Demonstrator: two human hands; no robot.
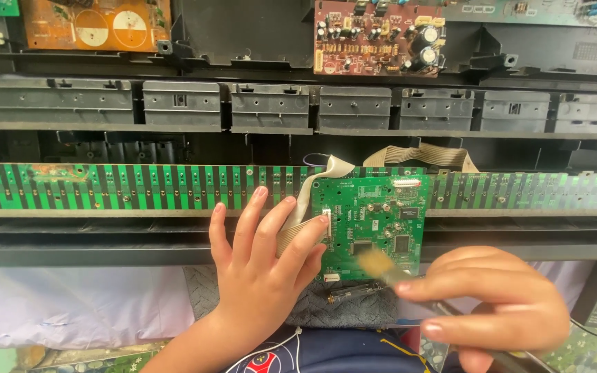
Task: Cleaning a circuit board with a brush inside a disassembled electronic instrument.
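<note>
Fingers of your left hand spread flat, steadying the small green circuit board, your right hand pinching a blurred brush over its lower edge.

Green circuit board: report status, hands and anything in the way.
Left hand flat, steadying the green circuit board at its left edge. Right hand holds small brush, bristles on board's lower edge. Grey ribbon cable under left fingers.
</note>
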